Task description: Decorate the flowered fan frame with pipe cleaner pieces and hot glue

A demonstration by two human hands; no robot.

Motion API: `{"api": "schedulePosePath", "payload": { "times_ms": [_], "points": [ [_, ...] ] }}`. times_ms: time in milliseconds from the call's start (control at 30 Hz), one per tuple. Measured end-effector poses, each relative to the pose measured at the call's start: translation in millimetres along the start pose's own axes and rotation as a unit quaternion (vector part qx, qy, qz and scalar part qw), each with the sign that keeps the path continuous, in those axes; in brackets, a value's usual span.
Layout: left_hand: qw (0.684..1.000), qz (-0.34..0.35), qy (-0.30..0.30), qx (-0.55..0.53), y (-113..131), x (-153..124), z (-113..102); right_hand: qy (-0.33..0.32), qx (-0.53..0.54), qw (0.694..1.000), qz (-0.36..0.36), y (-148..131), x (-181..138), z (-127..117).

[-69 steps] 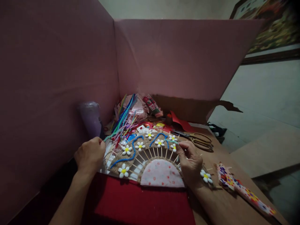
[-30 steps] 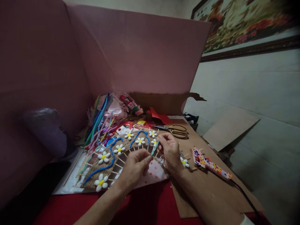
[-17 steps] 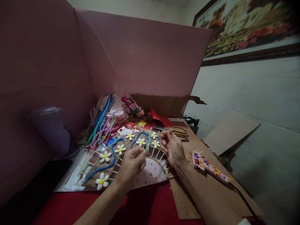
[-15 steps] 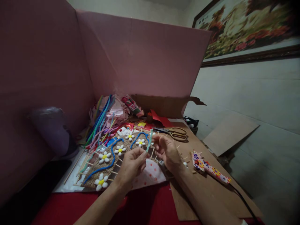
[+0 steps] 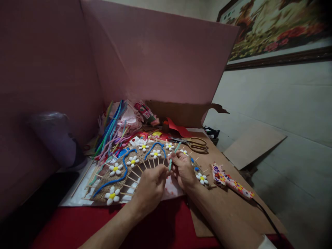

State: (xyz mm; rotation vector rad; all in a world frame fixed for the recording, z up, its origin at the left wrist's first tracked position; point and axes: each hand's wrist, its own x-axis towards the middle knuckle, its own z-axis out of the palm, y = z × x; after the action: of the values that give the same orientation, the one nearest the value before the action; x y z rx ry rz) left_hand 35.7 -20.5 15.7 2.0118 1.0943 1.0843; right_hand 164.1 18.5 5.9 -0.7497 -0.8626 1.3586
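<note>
Between my hands is a short pale green pipe cleaner [image 5: 177, 147], slanting up to the right. My right hand [image 5: 183, 171] pinches it with thumb and fingers near its middle. My left hand [image 5: 152, 183] is closed at its lower end, its fingertips partly hidden from me. Under both hands lies a fan-shaped piece of wooden sticks wound with brown twine [image 5: 109, 186]. It carries several white flowers with yellow centres, such as the flower [image 5: 112, 196] at lower left, and wavy blue pipe cleaners [image 5: 125, 173]. My hands cover part of its right side.
Gold-handled scissors [image 5: 197, 143] lie behind my right hand. A flower-patterned glue gun [image 5: 230, 183] with a black cord rests on the brown board [image 5: 233, 211] at right. Loose coloured pipe cleaners [image 5: 110, 128] are heaped at back left, before a pink panel [image 5: 155, 55].
My left hand has moved right, closer to my right hand. The right fingers have closed on the pale green pipe cleaner, which now leans further right.
</note>
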Motion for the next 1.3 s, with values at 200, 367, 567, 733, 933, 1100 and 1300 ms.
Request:
{"api": "schedulePosePath", "payload": {
  "times_ms": [200, 367, 567, 733, 933, 1100, 1300],
  "points": [
    [0.995, 0.091, -0.011, -0.031, 4, -7, 2, 0.064, 0.001, 0.997, -0.044, -10, 11, -10],
    [0.977, 0.055, 0.199, -0.044, -3, 0, -4, 0.025, -0.079, 0.993, -0.085, -9, 4, -7],
    [0.991, -0.036, 0.094, -0.092, -2, 6, -1, -0.055, -0.201, 0.969, -0.132, -5, -9, -1],
    [0.985, -0.06, 0.041, -0.154, 4, 3, 4, -0.039, -0.149, 0.983, -0.1, -6, -6, -1],
    [0.945, -0.125, -0.017, -0.301, 9, 4, 4, 0.049, -0.033, 0.994, -0.087, -11, 3, -2],
    [0.931, -0.133, -0.018, -0.341, 9, 6, 1, 0.095, -0.011, 0.986, -0.138, -16, 5, -3],
    [0.905, -0.143, 0.035, -0.4, 7, 6, -2, 0.017, -0.029, 0.995, -0.098, -16, -1, -1]
  ]
}}
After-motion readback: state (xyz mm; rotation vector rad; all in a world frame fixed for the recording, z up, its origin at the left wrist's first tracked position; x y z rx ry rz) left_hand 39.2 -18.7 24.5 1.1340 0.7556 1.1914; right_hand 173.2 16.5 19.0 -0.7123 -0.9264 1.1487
